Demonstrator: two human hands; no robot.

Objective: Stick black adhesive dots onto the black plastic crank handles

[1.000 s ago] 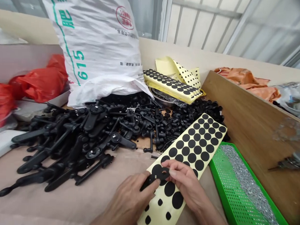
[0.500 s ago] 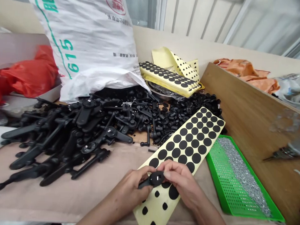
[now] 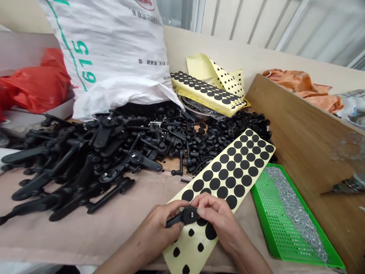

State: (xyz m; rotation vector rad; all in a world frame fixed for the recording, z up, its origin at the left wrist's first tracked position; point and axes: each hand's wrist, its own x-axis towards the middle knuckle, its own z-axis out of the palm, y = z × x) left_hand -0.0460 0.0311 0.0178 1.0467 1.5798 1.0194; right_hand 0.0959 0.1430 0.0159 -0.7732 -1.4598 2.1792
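My left hand (image 3: 159, 227) grips the handle of a black plastic lever part (image 3: 184, 216), fingers curled around it. My right hand (image 3: 217, 220) pinches the round head of the same part, thumb and fingers pressed on it. Both hands hover over the near end of a yellow backing sheet (image 3: 225, 186) covered in black round stickers, where several stickers are gone and only small black dots remain.
A heap of black lever parts (image 3: 79, 165) and small black knobs (image 3: 227, 132) fills the table's middle. A large white sack (image 3: 113, 50) stands behind. More sticker sheets (image 3: 208, 94) lie at the back. A green perforated tray (image 3: 290, 220) of metal screws sits right, beside a wooden board (image 3: 307, 149). Red bags (image 3: 34, 84) lie left.
The black part went from lying against the sheet to being held up between both hands, its round head now turned toward me. The view shifted slightly downward.
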